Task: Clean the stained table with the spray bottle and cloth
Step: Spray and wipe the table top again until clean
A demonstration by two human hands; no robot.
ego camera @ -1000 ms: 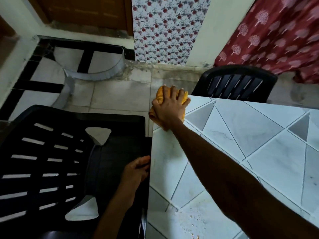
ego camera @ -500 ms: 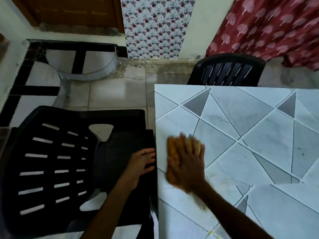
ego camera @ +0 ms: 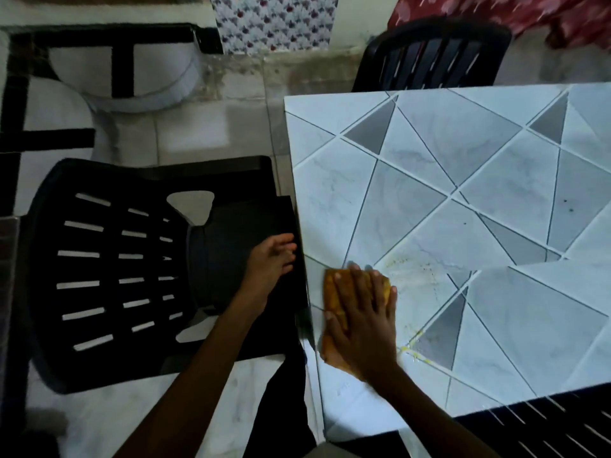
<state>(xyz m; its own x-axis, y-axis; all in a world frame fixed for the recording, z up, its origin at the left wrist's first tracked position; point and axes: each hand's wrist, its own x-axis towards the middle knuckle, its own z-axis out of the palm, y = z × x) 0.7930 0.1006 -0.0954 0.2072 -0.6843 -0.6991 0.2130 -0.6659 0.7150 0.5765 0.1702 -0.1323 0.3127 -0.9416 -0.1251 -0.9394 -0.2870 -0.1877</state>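
Note:
My right hand (ego camera: 362, 314) lies flat with straight fingers on an orange cloth (ego camera: 337, 300) and presses it onto the pale, triangle-patterned table (ego camera: 463, 180) near its left edge. Yellowish stain specks (ego camera: 415, 266) spread just right of the cloth, and yellow residue (ego camera: 413, 350) sits in a grout line lower down. My left hand (ego camera: 271, 261) rests with relaxed fingers on the seat of the black plastic chair (ego camera: 132, 269) beside the table. No spray bottle is in view.
A second black chair (ego camera: 429, 57) stands at the table's far side, and part of a third (ego camera: 545, 424) shows at the lower right. A few dark specks (ego camera: 570, 209) mark the table's right part. Tiled floor (ego camera: 205, 127) lies beyond the left chair.
My right hand has dragged the cloth from the table's far left corner down along the left edge toward me. My left hand has stayed at the chair.

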